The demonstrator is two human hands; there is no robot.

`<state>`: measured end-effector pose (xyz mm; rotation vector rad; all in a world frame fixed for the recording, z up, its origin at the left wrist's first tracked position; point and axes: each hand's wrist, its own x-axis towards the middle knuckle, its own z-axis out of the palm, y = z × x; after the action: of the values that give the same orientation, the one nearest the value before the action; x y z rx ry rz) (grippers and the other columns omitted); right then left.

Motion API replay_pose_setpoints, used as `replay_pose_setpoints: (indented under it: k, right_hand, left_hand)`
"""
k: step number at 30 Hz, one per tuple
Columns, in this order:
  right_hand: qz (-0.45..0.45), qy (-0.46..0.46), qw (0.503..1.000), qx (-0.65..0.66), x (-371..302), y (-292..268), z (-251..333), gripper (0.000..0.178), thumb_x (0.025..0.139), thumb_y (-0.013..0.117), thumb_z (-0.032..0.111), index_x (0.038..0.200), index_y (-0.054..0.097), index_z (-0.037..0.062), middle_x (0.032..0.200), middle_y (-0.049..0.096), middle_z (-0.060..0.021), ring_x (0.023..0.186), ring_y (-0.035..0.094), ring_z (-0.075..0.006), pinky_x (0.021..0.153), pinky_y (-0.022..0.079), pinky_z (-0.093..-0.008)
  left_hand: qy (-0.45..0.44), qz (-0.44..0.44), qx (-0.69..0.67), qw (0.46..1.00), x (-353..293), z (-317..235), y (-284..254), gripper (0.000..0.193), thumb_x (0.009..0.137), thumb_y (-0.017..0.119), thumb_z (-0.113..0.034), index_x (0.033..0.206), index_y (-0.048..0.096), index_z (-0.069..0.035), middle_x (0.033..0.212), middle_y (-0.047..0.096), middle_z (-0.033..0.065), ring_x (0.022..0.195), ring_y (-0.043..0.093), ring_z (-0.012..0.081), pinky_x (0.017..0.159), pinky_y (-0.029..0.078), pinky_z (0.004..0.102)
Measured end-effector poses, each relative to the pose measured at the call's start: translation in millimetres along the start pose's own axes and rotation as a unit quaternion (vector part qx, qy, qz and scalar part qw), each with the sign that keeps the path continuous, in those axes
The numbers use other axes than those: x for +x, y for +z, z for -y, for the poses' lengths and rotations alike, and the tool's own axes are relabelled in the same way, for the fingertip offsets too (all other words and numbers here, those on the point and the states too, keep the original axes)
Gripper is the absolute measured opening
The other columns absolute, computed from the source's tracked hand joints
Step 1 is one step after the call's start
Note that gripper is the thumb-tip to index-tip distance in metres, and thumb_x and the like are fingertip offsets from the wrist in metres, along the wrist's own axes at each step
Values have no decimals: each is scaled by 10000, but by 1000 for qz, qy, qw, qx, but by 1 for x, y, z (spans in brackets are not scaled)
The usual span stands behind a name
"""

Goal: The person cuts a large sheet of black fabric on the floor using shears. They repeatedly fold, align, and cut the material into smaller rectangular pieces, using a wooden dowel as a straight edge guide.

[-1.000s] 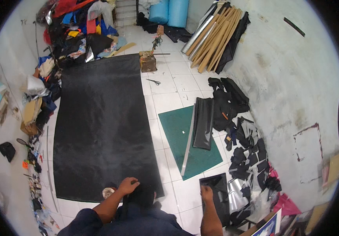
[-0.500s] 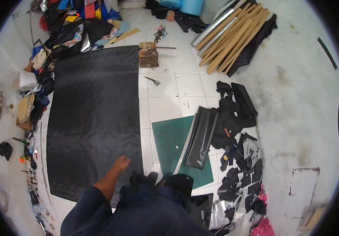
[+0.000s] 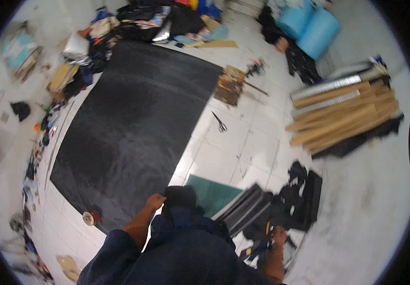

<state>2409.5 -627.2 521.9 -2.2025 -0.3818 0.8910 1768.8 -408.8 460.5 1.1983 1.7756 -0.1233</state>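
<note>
A wide black sheet of material [image 3: 138,123] lies flat on the tiled floor to my left. My left hand [image 3: 155,202] is closed over its near right edge; I cannot make out whether anything is in the fingers. Reaching out to the right, my right hand [image 3: 278,236] is over the black scraps [image 3: 294,202], beside a small orange item [image 3: 267,229]. Motion blur hides its finger position. Between my hands, a folded black piece [image 3: 247,206] lies partly on a green cutting mat [image 3: 212,192]. Dark-handled scissors [image 3: 220,122] rest on the floor beyond the mat.
A brown block [image 3: 231,85] stands by the sheet's far right corner. Cardboard tubes [image 3: 342,114] are stacked along the right wall, with blue rolls [image 3: 316,31] farther back. A spool [image 3: 91,217] sits at the sheet's near left edge. Clutter lines the left wall.
The view has turned to the right. My right hand has come into sight above the scraps. My left hand stays closed, now near the sheet's right edge.
</note>
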Motion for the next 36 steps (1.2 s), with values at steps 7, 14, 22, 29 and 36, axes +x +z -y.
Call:
replay_pose_setpoints:
  k: [7,14,22,29,36]
  right_hand:
    - [44,-421,888,-181,196,74,261,192,936,551,160,1027,584,-5,799,607,-71,733,557,-185,694,465,-320]
    - [428,-464,646,-429,130,299,362,362,872,654,261,1169,604,59,1060,673,-177,999,643,-295,874,493,-383]
    - [563,-479,383,-554,273,389,496,353,887,600,395,1040,606,76,920,631,-161,925,599,-376,813,475,-475]
    - [770,-121,206,-592,297,380,545,466,953,477,529,966,560,71,854,615,-152,816,613,-322,728,467,-443]
    - [811,19,134,-569,386,577,443,356,949,502,392,1022,563,50,897,618,-111,864,613,-251,754,494,-400]
  left_hand:
    - [62,-56,10,996,79,-115,-17,380,857,562,-372,1051,676,-66,1063,665,191,1029,624,354,920,483,430]
    - [206,-16,-99,973,84,-326,-51,379,848,618,-332,1094,653,-47,1033,673,177,977,636,341,840,497,421]
    - [131,90,71,985,125,-411,-13,400,880,533,-305,1187,612,-60,1214,616,179,1146,568,383,918,485,504]
    - [305,94,-337,886,96,-368,224,399,951,451,-311,1235,565,-54,1311,536,191,1246,483,354,1067,357,453]
    - [-130,45,-313,940,293,-316,266,467,904,544,-359,1248,559,-43,1274,553,216,1220,488,393,1049,367,479]
